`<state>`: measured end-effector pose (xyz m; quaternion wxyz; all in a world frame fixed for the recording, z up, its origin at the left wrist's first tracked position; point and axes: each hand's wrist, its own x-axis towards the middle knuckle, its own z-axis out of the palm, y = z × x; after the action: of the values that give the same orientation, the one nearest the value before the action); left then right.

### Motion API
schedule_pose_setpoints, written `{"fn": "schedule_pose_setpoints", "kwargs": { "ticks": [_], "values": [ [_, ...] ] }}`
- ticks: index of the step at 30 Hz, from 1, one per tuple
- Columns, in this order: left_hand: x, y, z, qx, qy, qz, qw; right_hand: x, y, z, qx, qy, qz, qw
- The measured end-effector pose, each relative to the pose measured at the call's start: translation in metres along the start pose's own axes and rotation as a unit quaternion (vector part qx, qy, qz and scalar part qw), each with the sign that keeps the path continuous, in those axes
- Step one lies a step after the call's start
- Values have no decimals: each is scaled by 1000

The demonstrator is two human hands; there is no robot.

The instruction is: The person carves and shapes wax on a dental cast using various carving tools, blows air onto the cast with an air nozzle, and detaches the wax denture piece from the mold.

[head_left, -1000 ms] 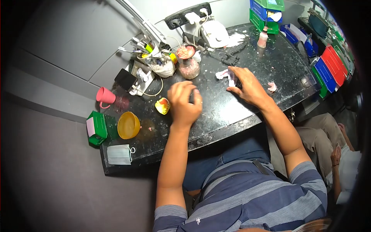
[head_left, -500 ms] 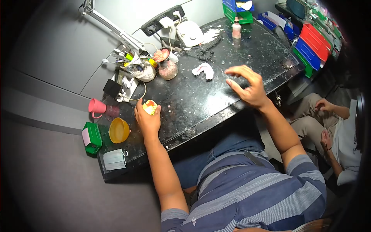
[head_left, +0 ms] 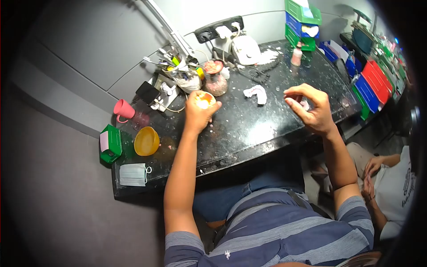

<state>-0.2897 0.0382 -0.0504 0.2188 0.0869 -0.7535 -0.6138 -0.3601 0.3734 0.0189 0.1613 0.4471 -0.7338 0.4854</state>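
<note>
"Hands first: what is the left one up to?"

"The left hand point(head_left: 196, 117) is near the centre of the frame, a bit left, closed round the yellow piece point(head_left: 205, 101). Fingers on one side, thumb on the other, with orange and white showing inside."

"And the right hand point(head_left: 316, 114)?"

"Right of centre, over the bench point(head_left: 235, 116). Fingers and thumb curve towards each other, a narrow gap between the tips. A pale pink bit point(head_left: 305, 105) shows in that gap; I can't tell if it's touched or lies behind."

"Anything between the hands?"

"The white arch point(head_left: 255, 95), flat on the bench, apart from both."

"What's close to the left hand?"

"Above it, the tool pot point(head_left: 188, 81), and just right of that the jar point(head_left: 216, 84) with red stuff on top. The phone point(head_left: 147, 92) is to the upper left of the hand, beside some plugs and a cable."

"Left side of the frame?"

"Pink mug point(head_left: 124, 110), green box point(head_left: 110, 143), amber bowl point(head_left: 147, 141), then the mask point(head_left: 133, 175) at the bench's lower left corner."

"Upper right?"

"The bottle point(head_left: 296, 57) stands upright just below the stacked bins point(head_left: 303, 20)."

"Someone else there?"

"Yes, another person point(head_left: 393, 180) at the lower right edge, hands close together, well apart from these two."
</note>
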Motion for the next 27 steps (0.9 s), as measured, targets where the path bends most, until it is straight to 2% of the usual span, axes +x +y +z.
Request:
{"fn": "schedule_pose_setpoints", "kwargs": {
  "ticks": [5, 9, 11, 13, 14, 15, 17, 23, 27],
  "values": [
    [-7, 0, -1, -175, 18, -67, 982, 93, -17, 65, -23, -122, -81, 989],
    [-5, -4, -21, -277, 20, -83, 957, 190, -3, 154, 10, -143, -117, 983],
    [-3, -11, -34, -311, -23, -50, 949, 235, 17, 204, -1, -123, -105, 987],
    [-2, -7, -38, -411, -19, -56, 910, 268, 35, 247, -74, -93, -64, 991],
    [0, -13, -44, -446, -51, -44, 892, 279, 34, 258, -113, -123, -30, 986],
    [0, -9, -45, -446, -50, -41, 893, 286, 34, 267, -112, -122, -32, 986],
    [-2, -4, -43, -452, -14, -32, 891, 294, 36, 286, -176, -121, 37, 976],
    [-6, 2, -44, -487, -12, 14, 873, 295, 41, 299, -218, -90, 20, 972],
    [-7, -1, -45, -467, -24, 28, 884, 306, 28, 283, -267, -97, -15, 959]
  ]
}}
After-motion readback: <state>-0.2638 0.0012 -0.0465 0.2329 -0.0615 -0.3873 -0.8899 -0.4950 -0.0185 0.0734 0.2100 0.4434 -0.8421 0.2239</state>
